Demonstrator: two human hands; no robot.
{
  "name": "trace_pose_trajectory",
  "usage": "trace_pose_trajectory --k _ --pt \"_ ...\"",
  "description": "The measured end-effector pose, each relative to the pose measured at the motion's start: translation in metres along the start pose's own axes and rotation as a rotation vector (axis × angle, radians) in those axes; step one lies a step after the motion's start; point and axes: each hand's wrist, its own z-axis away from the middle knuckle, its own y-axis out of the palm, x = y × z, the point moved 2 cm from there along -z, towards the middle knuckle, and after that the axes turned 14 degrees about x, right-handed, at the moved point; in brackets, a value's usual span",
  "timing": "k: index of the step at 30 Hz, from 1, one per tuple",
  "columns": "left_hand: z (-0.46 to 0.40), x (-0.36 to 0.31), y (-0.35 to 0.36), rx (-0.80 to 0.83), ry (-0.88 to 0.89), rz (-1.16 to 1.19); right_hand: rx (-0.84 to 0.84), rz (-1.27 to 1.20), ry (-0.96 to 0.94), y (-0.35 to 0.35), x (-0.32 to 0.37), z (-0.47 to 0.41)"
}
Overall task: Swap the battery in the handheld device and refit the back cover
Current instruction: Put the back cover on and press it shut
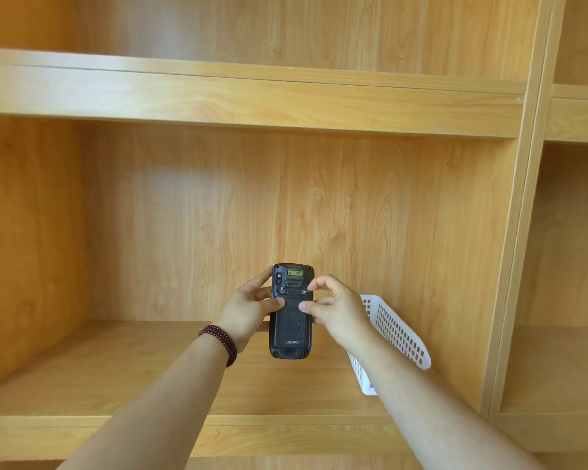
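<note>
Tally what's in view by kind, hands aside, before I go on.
Handheld device with back cover on, held in left hand and right hand: 1
White basket: 1
Bead bracelet: 1
Total: 3

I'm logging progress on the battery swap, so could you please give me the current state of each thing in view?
handheld device: upright, back facing the camera, held in both hands
back cover: on the device
left hand: gripping the device's left side
right hand: thumb on the cover, fingers at the right latch
white basket: on the shelf, contents hidden
</note>
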Motion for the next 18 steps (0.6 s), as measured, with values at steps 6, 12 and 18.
trace_pose_trajectory --k 6,12,18 --pt "0.000 0.000 0.003 -0.021 0.007 0.020 0.001 0.022 0.027 -0.003 0.000 -0.006" --pt "0.003 0.004 0.007 -0.061 0.010 0.052 -0.010 -0.043 0.076 -0.003 -0.003 -0.009" --pt "0.003 0.004 0.007 -0.076 0.013 0.063 -0.015 -0.110 0.085 -0.002 -0.003 -0.011"
